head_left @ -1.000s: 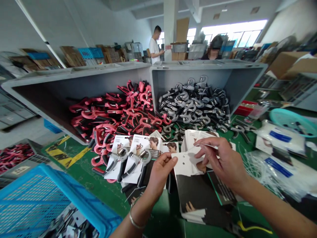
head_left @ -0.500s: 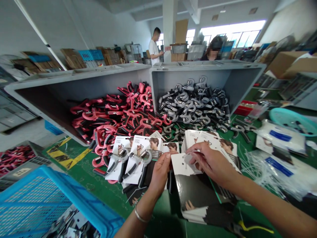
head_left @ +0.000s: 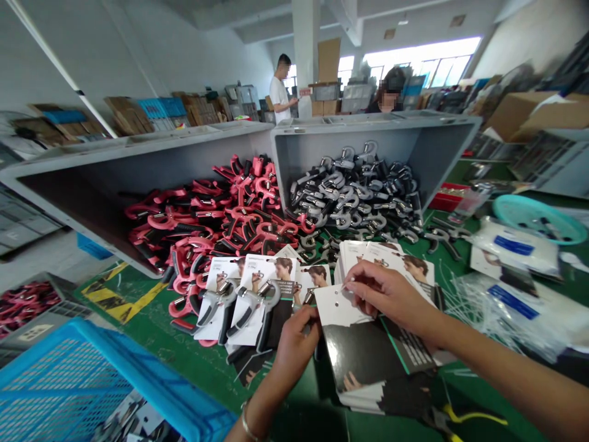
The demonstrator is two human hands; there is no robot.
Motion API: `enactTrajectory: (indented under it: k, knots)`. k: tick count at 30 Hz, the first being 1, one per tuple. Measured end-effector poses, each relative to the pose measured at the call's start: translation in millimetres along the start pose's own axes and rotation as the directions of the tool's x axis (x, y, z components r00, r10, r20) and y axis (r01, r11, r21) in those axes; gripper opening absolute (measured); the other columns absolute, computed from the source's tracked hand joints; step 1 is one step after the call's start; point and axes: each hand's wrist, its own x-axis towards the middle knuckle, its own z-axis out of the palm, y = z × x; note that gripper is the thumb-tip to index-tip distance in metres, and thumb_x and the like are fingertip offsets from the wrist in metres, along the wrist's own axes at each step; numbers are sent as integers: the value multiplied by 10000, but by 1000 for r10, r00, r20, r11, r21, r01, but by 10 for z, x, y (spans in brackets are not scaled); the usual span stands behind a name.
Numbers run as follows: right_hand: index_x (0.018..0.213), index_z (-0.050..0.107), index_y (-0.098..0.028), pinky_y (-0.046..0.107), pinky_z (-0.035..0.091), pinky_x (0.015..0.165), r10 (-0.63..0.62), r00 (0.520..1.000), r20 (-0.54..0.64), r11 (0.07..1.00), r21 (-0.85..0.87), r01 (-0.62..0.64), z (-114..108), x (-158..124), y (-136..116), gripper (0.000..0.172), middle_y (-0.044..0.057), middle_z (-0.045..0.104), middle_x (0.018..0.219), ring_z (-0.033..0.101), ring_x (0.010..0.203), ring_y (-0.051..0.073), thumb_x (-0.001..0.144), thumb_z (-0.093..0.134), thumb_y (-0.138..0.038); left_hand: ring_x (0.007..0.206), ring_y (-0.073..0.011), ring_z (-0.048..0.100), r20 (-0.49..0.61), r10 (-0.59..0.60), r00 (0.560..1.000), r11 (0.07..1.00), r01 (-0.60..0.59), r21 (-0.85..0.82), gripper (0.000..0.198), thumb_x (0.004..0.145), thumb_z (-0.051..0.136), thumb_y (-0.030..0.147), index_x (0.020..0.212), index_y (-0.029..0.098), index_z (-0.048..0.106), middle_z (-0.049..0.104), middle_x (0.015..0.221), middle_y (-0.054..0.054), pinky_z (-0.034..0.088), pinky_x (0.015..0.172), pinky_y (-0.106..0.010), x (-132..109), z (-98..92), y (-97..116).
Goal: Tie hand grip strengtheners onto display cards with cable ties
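My left hand [head_left: 297, 344] has its fingers curled around a grey-and-black hand grip strengthener [head_left: 309, 297], mostly hidden behind them. My right hand [head_left: 386, 291] pinches its fingertips over the white top of a printed card [head_left: 356, 353], near two small holes. Whatever is in that pinch is too small to make out. The card lies uppermost on a thick stack. To the left, two cards [head_left: 246, 325] overlap, each with a grey grip strengthener [head_left: 257, 301] lying across its face. More printed cards [head_left: 416, 270] stand stacked behind my right hand.
Tipped grey bins hold heaps of red grip strengtheners [head_left: 207, 212] and grey ones [head_left: 340, 190]. A blue crate [head_left: 138, 374] is at lower left. On the right lie clear cable ties [head_left: 469, 307], plastic bags [head_left: 519, 245], a teal basin [head_left: 515, 212] and yellow-handled pliers [head_left: 469, 418]. Two people are beyond the bins.
My left hand has moved down from the card's corner and curled its fingers around the grip strengthener. My right hand stays over the card's top, its fingertips slightly shifted. The view has shifted slightly.
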Motion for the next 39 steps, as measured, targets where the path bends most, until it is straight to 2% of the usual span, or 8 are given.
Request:
enactTrajectory:
  k: [4, 10, 13, 17, 21, 27, 33, 39]
  knots:
    - [904, 589, -209, 227, 410, 552, -95, 995, 10, 967, -235, 95, -5, 49, 4, 119, -41, 578, 653, 543, 559, 114, 949, 545, -310, 929, -215, 614, 240, -8, 971, 992, -24, 127, 200, 931, 548, 222, 1027, 216, 725, 678, 984, -73, 455, 861, -316, -277, -149, 104]
    - [897, 593, -207, 244, 344, 586, -193, 981, -17, 869, -467, 163, 78, 122, 11, 75, -29, 579, 718, 515, 635, 134, 925, 547, -259, 936, -215, 607, -101, 150, 984, 977, -131, 170, 136, 887, 611, 188, 864, 215, 742, 656, 949, -68, 459, 872, -324, -114, 44, 122]
    - [922, 587, -208, 248, 332, 585, -204, 979, -26, 845, -510, 163, 112, 123, -1, 54, -30, 575, 717, 510, 629, 138, 916, 538, -229, 1021, -245, 608, -110, 125, 986, 992, -125, 6, 155, 854, 632, 182, 917, 222, 768, 686, 1039, -79, 456, 933, -357, 74, 234, 113]
    - [944, 596, -201, 257, 384, 678, -277, 961, -7, 828, -508, 235, 109, 112, 2, 99, -4, 626, 837, 567, 744, 152, 907, 515, -159, 954, -249, 651, -99, -10, 995, 975, -12, -222, 203, 806, 688, 225, 993, 205, 762, 739, 1010, -67, 490, 901, -372, 164, 384, 112]
    - [939, 635, -191, 292, 416, 816, -331, 940, 86, 809, -487, 330, 87, 96, 24, 198, 34, 647, 959, 603, 899, 178, 919, 456, -109, 926, -231, 668, -123, -43, 991, 967, 10, -256, 194, 771, 717, 231, 955, 187, 763, 754, 975, -43, 496, 904, -361, 134, 362, 110]
    - [1007, 647, -185, 306, 435, 816, -281, 952, 121, 809, -504, 303, 60, 65, -7, 170, 53, 661, 999, 617, 902, 195, 916, 507, -151, 918, -220, 682, -129, -90, 988, 955, 49, -292, 164, 728, 759, 198, 887, 171, 734, 755, 932, -37, 500, 890, -335, 151, 339, 105]
    - [950, 677, -200, 271, 427, 746, -279, 942, 189, 804, -491, 336, 41, 55, -9, 81, 20, 646, 907, 608, 829, 171, 900, 637, -249, 932, -201, 690, -61, -162, 985, 784, 91, -614, 407, 771, 746, 246, 1150, 197, 605, 727, 1051, -71, 516, 838, -311, 109, 298, 219]
    - [910, 698, -195, 269, 438, 784, -356, 926, 126, 871, -316, 377, 99, 113, 56, 67, 11, 664, 901, 616, 859, 160, 912, 642, -233, 898, -185, 672, -73, -206, 976, 943, 178, -280, 382, 869, 656, 439, 1149, 178, 660, 713, 1078, -83, 518, 784, -274, 316, 27, 347]
